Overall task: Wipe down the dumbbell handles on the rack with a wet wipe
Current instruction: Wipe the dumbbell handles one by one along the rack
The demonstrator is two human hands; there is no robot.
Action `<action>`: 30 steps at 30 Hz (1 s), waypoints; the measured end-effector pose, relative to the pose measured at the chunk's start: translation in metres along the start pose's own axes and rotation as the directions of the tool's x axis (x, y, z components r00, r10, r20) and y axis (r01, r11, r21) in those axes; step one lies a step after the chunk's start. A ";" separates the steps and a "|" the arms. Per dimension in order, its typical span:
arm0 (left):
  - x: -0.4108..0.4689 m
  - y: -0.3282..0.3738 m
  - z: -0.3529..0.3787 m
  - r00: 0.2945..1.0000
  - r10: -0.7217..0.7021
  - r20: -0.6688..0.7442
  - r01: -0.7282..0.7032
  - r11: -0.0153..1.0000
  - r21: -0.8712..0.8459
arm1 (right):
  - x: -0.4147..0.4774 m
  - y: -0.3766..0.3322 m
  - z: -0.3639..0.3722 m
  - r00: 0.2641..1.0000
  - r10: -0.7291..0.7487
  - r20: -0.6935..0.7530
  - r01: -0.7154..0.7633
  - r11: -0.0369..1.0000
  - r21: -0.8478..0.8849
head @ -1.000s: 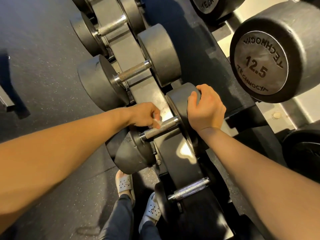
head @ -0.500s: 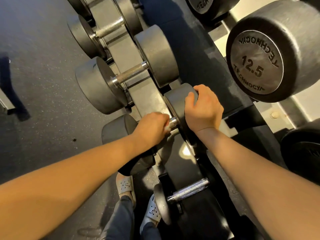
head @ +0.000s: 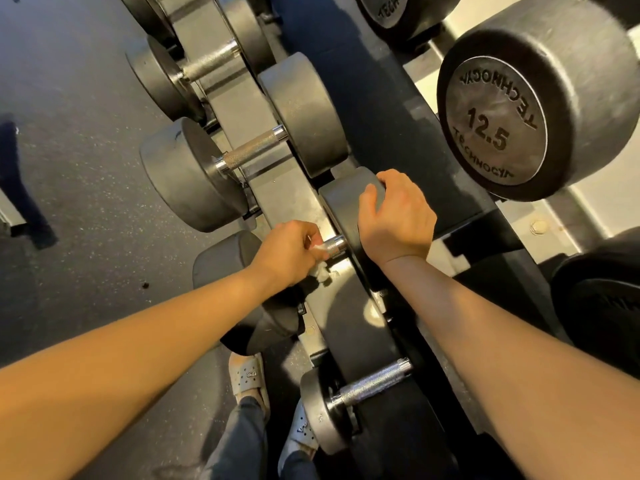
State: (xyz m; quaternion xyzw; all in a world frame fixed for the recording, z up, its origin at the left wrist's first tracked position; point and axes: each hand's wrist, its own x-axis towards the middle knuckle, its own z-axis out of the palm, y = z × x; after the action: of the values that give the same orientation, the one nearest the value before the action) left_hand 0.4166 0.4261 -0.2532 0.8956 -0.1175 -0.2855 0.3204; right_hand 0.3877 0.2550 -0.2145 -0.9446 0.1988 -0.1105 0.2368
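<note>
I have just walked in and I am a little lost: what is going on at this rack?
A person is cleaning dumbbells on a rack. The left hand grips a white wet wipe around one metal handle. The right hand holds that dumbbell's far head, apparently to steady it. No hand touches the neighbouring handles.

Body log, head view.

Your left forearm point(head: 138, 341) comes in from 8 o'clock and your right forearm point(head: 502, 334) from 4 o'clock. Both are uncovered along all the length that shows. Left hand point(head: 287, 252) and right hand point(head: 398, 220) are bare as well.

At 6 o'clock are your trouser legs point(head: 239, 441): dark blue-grey, plain cloth, creased at the ankle.

Footwear is moulded slip-on sandals with a broad upper strap, pierced with small round holes, and a small dark mark on the strap. Left sandal point(head: 247, 375) reads beige in the warm light. Right sandal point(head: 301, 429) reads paler, grey-white, and is partly hidden.
</note>
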 end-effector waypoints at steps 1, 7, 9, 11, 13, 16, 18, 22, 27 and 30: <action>-0.001 -0.001 -0.004 1.000 0.001 0.005 -0.001 1.000 0.021 | 0.000 0.000 0.000 1.000 -0.003 -0.002 0.003 1.000 -0.002; 0.039 0.017 -0.011 0.959 -0.282 -0.019 0.242 0.853 -0.462 | 0.000 0.000 0.000 1.000 0.021 0.014 -0.021 1.000 0.012; 0.052 0.015 -0.004 0.932 -0.329 0.151 0.362 0.843 -0.397 | 0.000 -0.002 0.000 1.000 0.026 0.007 -0.026 0.999 0.022; 0.052 0.011 0.000 0.905 -0.315 0.286 0.398 0.865 -0.306 | 0.000 -0.001 0.003 0.999 0.040 -0.003 -0.040 0.999 0.030; 0.054 0.006 -0.001 0.892 -0.279 0.355 0.377 0.894 -0.244 | -0.001 -0.001 0.005 0.999 0.046 -0.013 -0.045 0.997 0.059; 0.056 -0.002 -0.013 0.846 -0.260 0.466 0.316 0.948 -0.045 | 0.000 -0.001 0.005 0.999 0.047 -0.015 -0.046 0.997 0.061; 0.056 -0.011 -0.021 0.787 -0.324 0.525 0.345 0.937 0.061 | 0.000 -0.001 0.003 0.998 0.057 0.005 -0.057 0.997 0.050; 0.055 -0.010 -0.033 0.713 -0.367 0.598 0.190 0.922 0.338 | -0.001 -0.003 0.002 1.000 0.013 -0.023 -0.012 1.000 0.007; 0.066 0.006 -0.024 0.811 -0.236 0.535 0.212 0.971 0.107 | -0.002 -0.002 0.003 0.999 0.026 -0.047 -0.029 0.998 -0.049; 0.057 0.016 -0.014 0.929 -0.194 0.316 0.236 0.967 -0.099 | -0.003 -0.003 0.004 0.997 0.042 -0.069 -0.045 0.998 -0.036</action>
State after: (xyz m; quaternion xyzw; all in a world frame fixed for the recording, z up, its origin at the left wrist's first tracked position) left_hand 0.4706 0.3984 -0.2585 0.8248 -0.0467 -0.4605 0.3249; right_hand 0.3870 0.2608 -0.2167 -0.9399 0.2294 -0.1339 0.2143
